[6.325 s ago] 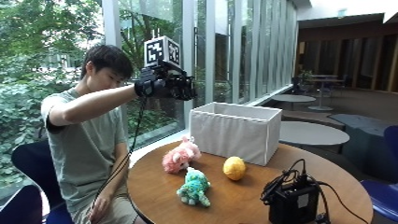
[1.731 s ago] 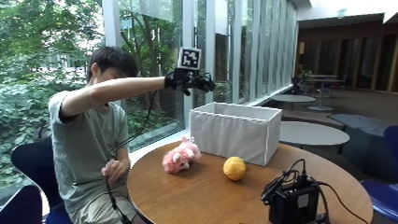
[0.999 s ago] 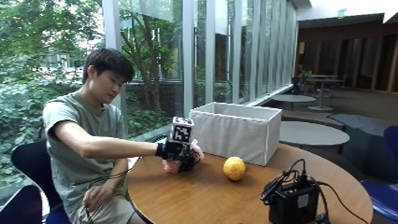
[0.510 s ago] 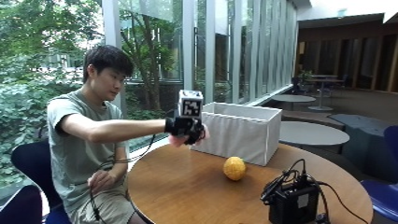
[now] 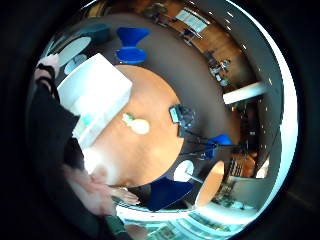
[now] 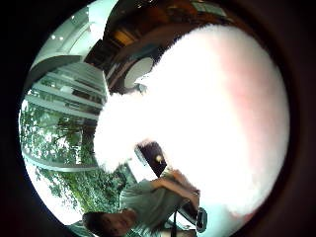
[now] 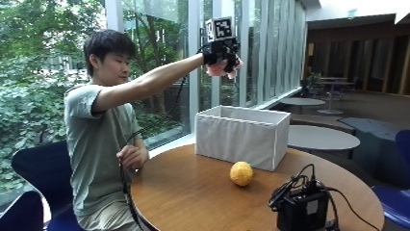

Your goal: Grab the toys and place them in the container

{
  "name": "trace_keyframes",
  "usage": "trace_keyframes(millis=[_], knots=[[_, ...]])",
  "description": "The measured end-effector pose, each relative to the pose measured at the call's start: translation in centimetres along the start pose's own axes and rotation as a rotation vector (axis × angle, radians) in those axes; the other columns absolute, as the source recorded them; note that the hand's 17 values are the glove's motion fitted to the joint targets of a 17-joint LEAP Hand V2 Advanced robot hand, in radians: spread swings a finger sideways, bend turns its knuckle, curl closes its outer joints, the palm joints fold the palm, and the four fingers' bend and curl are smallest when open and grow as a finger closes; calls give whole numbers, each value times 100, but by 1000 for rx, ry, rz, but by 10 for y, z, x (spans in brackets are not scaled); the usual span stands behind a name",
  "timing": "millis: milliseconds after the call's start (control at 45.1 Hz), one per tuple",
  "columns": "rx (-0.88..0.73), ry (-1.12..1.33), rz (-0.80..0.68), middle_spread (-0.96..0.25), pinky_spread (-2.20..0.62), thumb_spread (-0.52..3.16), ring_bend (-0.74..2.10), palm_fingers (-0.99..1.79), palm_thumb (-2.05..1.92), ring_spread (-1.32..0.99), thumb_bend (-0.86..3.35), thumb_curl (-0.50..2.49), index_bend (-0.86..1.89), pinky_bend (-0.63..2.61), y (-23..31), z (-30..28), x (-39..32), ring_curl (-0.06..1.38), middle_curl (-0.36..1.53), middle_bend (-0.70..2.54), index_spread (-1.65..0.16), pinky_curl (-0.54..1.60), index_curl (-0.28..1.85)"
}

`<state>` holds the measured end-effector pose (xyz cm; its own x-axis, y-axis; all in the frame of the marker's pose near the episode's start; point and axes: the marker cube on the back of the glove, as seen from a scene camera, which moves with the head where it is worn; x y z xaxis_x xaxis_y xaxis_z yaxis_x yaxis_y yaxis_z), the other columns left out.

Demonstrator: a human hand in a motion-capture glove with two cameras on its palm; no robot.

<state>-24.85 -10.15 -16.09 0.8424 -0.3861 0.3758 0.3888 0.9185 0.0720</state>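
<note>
A person seated at a round wooden table [image 7: 192,192] raises the gloved right hand [image 7: 221,53] high in the upper centre of the outside frame, its fingers curled around a pink plush toy [image 7: 225,67] that shows just below the glove; the toy hangs in the air well above the white fabric container [image 7: 242,136], which stands open-topped on the far side of the table at mid-frame; a yellow round toy [image 7: 241,173] lies on the tabletop just in front of the container, apart from it, in the lower centre; a black device with cables [image 7: 301,207] sits at the table's near edge in the lower right; the person's bare left hand [image 7: 133,157] rests low by the table's edge, left of centre; in the thumb-side palm view the pale pink fur of the plush toy [image 6: 207,123] fills most of the frame, close against the palm; the little-finger-side palm view looks down on the table [image 5: 160,100], with the container [image 5: 97,95] and the yellow round toy [image 5: 139,126] beside it far below
</note>
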Motion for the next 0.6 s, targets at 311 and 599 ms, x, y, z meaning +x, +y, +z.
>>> trace_keyframes(millis=[311,599], knots=[[-74,146,-377,-19,-35,53,107,104,60,-30,7,92,85,94,-45,64,-136,57,79,87,-27,44,71],[-419,196,-328,-22,-30,87,105,2,19,-28,-13,75,21,115,-53,105,-160,60,74,63,-23,53,70]])
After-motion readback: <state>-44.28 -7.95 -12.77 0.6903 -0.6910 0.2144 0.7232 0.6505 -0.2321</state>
